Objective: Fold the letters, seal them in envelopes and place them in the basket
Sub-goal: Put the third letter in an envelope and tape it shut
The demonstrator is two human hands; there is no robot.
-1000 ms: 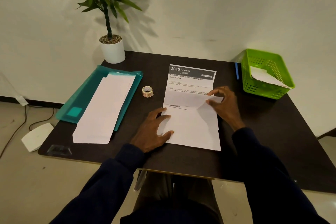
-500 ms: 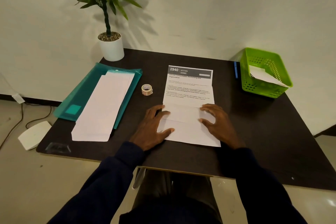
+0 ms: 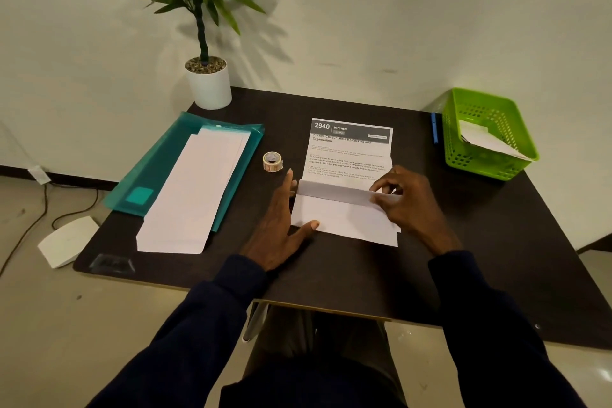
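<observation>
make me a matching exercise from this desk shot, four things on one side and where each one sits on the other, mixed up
Things:
1. potted plant
2. green basket
3. roll of stickers
4. stack of envelopes

Places:
A. on the teal folder
B. far right edge of the table
C. far left corner, by the wall
D. between the folder and the letter

Pairs: 1-C, 2-B, 3-D, 4-A

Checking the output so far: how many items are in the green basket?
1: a white folded paper item leaning inside the green plastic basket; others may hide beneath.
</observation>
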